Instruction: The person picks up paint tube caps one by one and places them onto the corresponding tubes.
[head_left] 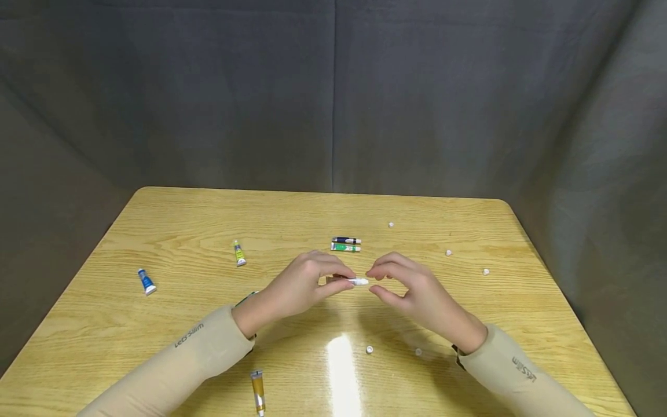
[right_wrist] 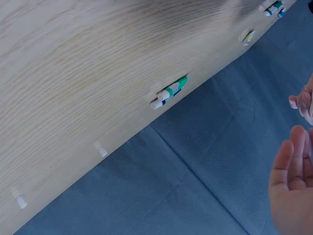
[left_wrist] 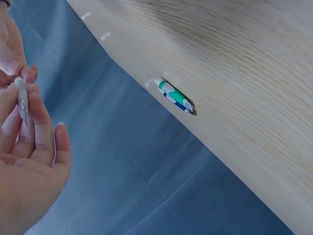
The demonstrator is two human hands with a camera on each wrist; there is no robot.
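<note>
Above the middle of the table, my left hand [head_left: 307, 281] pinches a small paint tube [head_left: 361, 282] between thumb and fingers. Its white end points right; in the left wrist view the tube [left_wrist: 22, 100] looks silvery grey, and the fingers hide part of it. Just right of that white end is my right hand [head_left: 411, 285], thumb and fingers bent and spread apart, with nothing visible between them. Behind the hands, a green paint tube [head_left: 345, 248] lies beside a dark blue one [head_left: 344, 240].
Further left lie a yellow-green tube [head_left: 239, 253] and a blue tube [head_left: 147, 282]. A gold tube [head_left: 258, 391] is near the front. My left wrist mostly covers another tube. Several small white caps, one at front [head_left: 369, 350] and one far right [head_left: 486, 271], dot the wooden table [head_left: 182, 220].
</note>
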